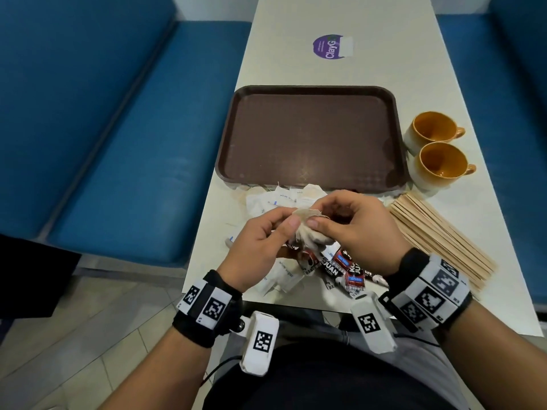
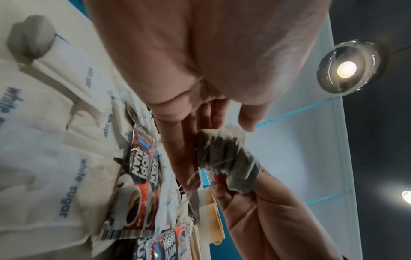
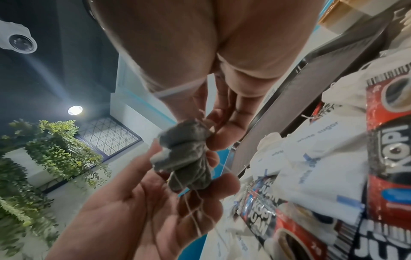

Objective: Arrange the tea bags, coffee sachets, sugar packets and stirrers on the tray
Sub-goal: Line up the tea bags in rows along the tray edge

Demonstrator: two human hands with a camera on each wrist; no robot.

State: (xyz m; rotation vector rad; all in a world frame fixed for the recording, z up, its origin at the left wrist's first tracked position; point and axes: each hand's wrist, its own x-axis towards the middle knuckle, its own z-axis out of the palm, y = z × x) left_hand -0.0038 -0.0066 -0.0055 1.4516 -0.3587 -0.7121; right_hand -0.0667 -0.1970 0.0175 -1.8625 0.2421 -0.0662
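Observation:
Both hands hold a small bunch of tea bags with tangled strings above the pile at the table's near edge. My left hand pinches the bunch from the left, my right hand from the right. In the wrist views the tea bags hang between the fingers, strings trailing. Under the hands lie red coffee sachets and white sugar packets. A stack of wooden stirrers lies to the right. The brown tray beyond holds nothing.
Two orange cups stand right of the tray. A purple sticker marks the far table. Blue bench seats run along both sides of the narrow white table.

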